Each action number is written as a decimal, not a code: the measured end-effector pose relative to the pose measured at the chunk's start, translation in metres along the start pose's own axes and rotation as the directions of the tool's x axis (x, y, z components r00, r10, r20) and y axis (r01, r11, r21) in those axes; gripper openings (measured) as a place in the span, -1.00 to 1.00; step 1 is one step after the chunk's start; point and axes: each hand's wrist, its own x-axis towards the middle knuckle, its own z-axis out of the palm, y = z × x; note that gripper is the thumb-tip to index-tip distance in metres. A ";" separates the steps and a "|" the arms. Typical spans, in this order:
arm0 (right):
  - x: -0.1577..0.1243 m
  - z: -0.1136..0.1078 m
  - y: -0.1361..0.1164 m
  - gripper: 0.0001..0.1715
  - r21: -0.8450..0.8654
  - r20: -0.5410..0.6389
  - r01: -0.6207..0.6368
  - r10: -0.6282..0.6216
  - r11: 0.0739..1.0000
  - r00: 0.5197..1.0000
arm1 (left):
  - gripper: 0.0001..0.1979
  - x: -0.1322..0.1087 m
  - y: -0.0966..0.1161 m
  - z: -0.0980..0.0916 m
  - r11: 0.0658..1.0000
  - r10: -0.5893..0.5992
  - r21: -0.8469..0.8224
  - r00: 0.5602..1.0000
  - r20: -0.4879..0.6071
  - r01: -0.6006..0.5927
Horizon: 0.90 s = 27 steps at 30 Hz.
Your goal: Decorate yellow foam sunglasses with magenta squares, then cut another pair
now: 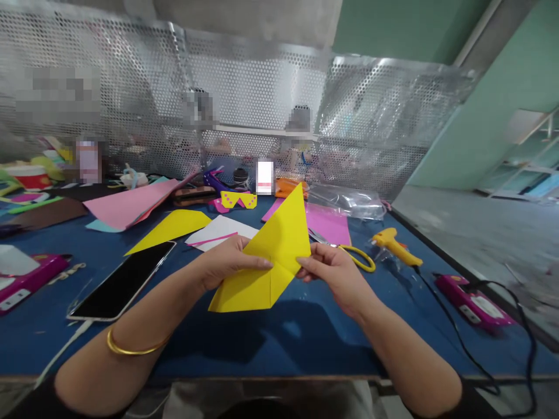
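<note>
While the left hand (230, 262) pinches the yellow paper (282, 244) on its left, the right hand (334, 269) pinches its right edge; scissors (372, 266) lie to the paper's right.

Worktable (196, 355), left to right
A power strip (37, 279) lies far left on the table, then a phone (124, 285) beside the left forearm; the left hand (231, 262) and right hand (332, 270) are above the table with a paper sheet (279, 250) between them; scissors (356, 250) lie just beyond the right hand, a glue gun (397, 247) to their right; a paper mask (239, 200) sits behind the sheet, mesh panels (257, 75) behind it all
</note>
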 end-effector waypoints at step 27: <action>-0.079 0.014 0.034 -0.57 -0.092 -0.196 -0.147 0.127 0.985 0.972 | -0.48 -0.067 -0.059 0.028 0.702 0.194 0.712 0.957 -0.216 0.018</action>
